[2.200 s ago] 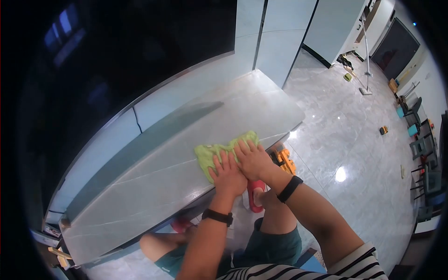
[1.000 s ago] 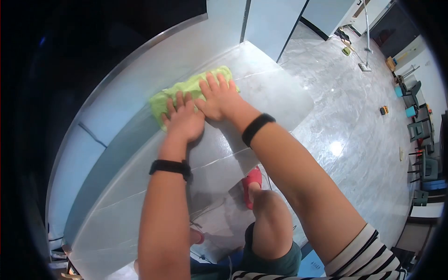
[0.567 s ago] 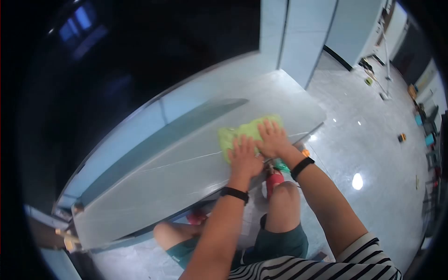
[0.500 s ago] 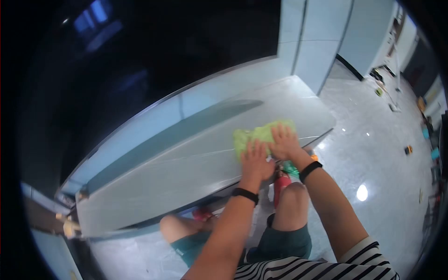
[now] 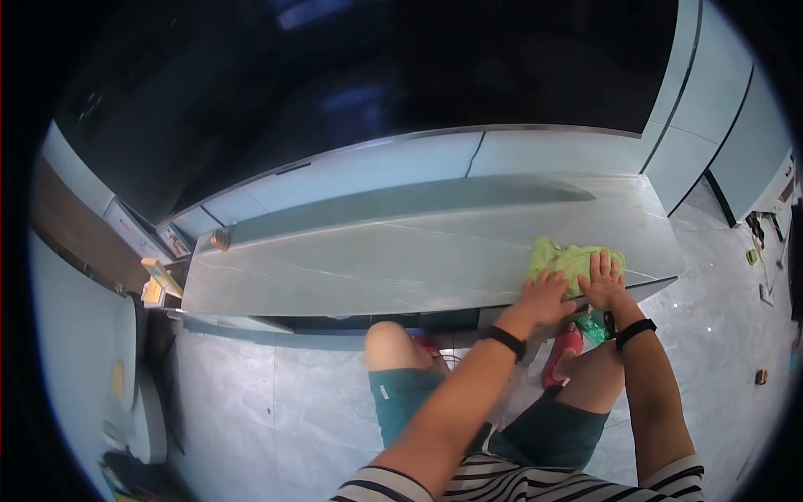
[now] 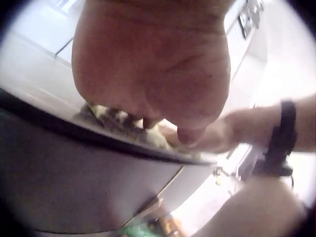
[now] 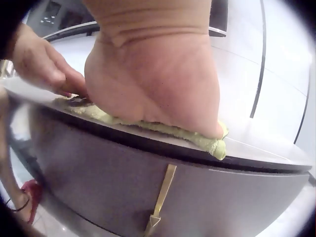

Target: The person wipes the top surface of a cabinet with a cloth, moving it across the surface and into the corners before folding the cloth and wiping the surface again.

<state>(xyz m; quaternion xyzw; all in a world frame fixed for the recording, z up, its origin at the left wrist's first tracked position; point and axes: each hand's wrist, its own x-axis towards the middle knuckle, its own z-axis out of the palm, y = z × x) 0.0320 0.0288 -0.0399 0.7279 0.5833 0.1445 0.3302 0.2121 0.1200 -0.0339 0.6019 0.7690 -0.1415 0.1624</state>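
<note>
A crumpled light-green cloth (image 5: 573, 261) lies on the grey marbled top of a long low cabinet (image 5: 335, 261), close to its front edge. My left hand (image 5: 545, 299) presses on the cloth's near left part, fingers stretched forward. Beside it, my right hand (image 5: 604, 287) lies on the right part of the cloth with fingers spread and straight. In the right wrist view, a corner of the cloth (image 7: 216, 147) pokes out over the cabinet's edge beneath the palm. The left wrist view shows my left palm (image 6: 153, 69) above the cloth, its fingertips mostly hidden.
A large dark TV screen (image 5: 376, 75) rises behind the cabinet. A small brown object (image 5: 220, 240) sits at the top's far left. Below the right hand, a shiny green item (image 5: 595, 327) lies near a red slipper (image 5: 562, 356). A small orange-black object (image 5: 761, 376) is on the floor.
One second ago both hands held the cloth far back near the wall; they have drawn it to the front edge. The head view has since swung left, showing more of the cabinet's left end.
</note>
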